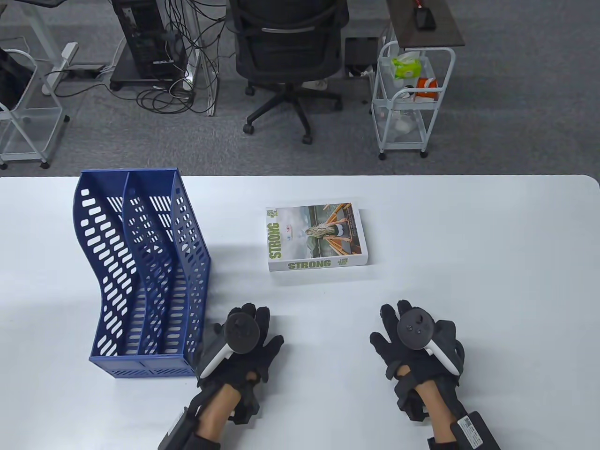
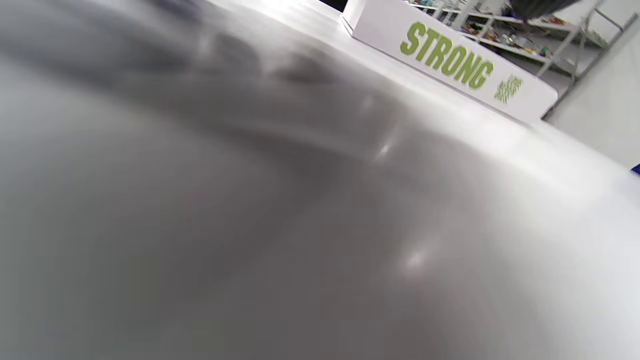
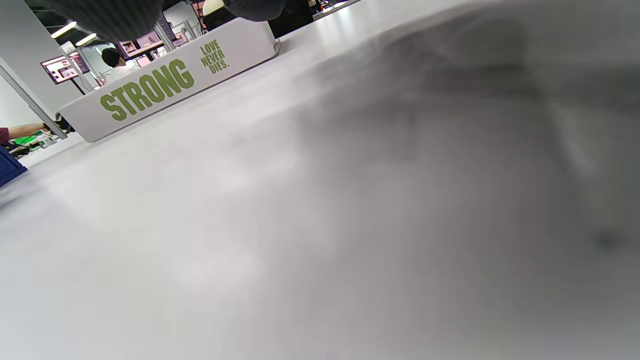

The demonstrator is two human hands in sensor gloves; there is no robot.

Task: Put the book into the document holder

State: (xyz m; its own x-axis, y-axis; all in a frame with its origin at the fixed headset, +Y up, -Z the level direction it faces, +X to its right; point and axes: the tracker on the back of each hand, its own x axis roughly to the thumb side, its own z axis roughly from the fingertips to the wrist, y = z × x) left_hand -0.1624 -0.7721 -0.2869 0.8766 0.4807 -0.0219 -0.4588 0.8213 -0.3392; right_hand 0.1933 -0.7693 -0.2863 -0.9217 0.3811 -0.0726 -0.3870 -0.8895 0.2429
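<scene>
A white book (image 1: 316, 236) titled STRONG lies flat in the middle of the white table, spine toward me. Its spine shows in the left wrist view (image 2: 450, 57) and in the right wrist view (image 3: 165, 82). A blue perforated document holder (image 1: 143, 272) with several slots stands at the left, open side up. My left hand (image 1: 251, 335) rests palm down on the table just right of the holder's near corner, holding nothing. My right hand (image 1: 412, 337) rests palm down below and right of the book, holding nothing. Both hands are well short of the book.
The table's far edge (image 1: 300, 176) runs behind the book. Beyond it on the floor stand an office chair (image 1: 288, 56), a white wire cart (image 1: 412, 93) and a computer tower (image 1: 143, 37) with cables. The table (image 1: 492, 243) is bare to the right of the book.
</scene>
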